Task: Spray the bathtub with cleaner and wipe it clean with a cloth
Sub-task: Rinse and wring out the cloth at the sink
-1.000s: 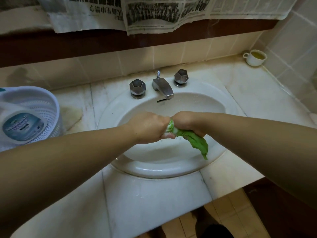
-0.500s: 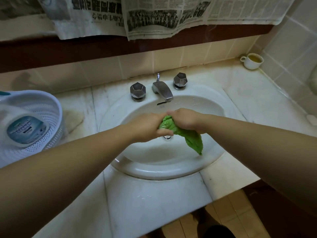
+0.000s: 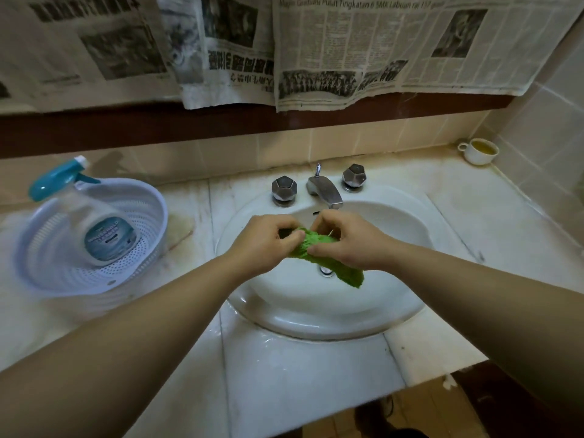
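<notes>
Both hands hold a green cloth over the sink basin.

At frame centre the green cloth [image 3: 328, 259] is pinched by the left hand [image 3: 264, 245] and the right hand [image 3: 347, 240], fingers curled on it, one end drooping toward the drain above the white sink [image 3: 395, 298]. Behind them is the metal faucet [image 3: 325, 192]. At left, a spray cleaner bottle [image 3: 101, 222] leans in a white perforated basket [image 3: 63, 279]; upper right, a small cup [image 3: 480, 150].

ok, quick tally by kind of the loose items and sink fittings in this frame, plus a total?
Green cloth, held by left hand and right hand: 1
Spray bottle: 1
White basket: 1
Cup: 1
Tap knobs: 2
Spout: 1
Total: 7
</notes>
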